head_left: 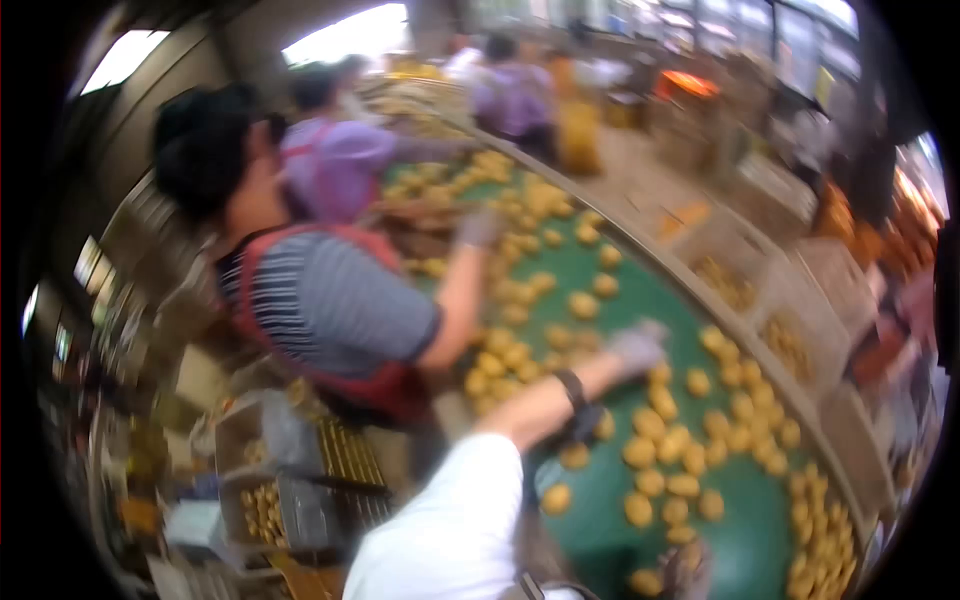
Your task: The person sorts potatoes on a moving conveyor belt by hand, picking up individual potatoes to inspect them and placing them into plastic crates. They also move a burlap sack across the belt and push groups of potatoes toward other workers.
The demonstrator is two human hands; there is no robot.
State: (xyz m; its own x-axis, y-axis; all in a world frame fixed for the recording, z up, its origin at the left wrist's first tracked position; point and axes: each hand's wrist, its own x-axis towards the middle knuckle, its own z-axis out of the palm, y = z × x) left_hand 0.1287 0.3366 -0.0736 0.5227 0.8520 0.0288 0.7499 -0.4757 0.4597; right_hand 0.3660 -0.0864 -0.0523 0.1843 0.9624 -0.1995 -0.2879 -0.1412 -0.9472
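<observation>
Yellow-brown oval produce that looks like potatoes [674, 441] lies scattered over a green belt [600, 530]. My left arm, in a white sleeve with a black band at the wrist, stretches across the belt. At its end, my gloved left hand [638, 348] is over the belt close to several potatoes; blur smears its fingers. Low in the view, my gloved right hand [690, 572] shows only in part at the belt, beside a potato [646, 581]. Whether it grips anything cannot be made out.
A co-worker in a striped shirt and red apron [335, 300] reaches over the belt on the left; others in purple [340, 160] stand farther along. Bins of produce [785, 345] line the belt's right edge [690, 275]. Crates [262, 515] stand at lower left.
</observation>
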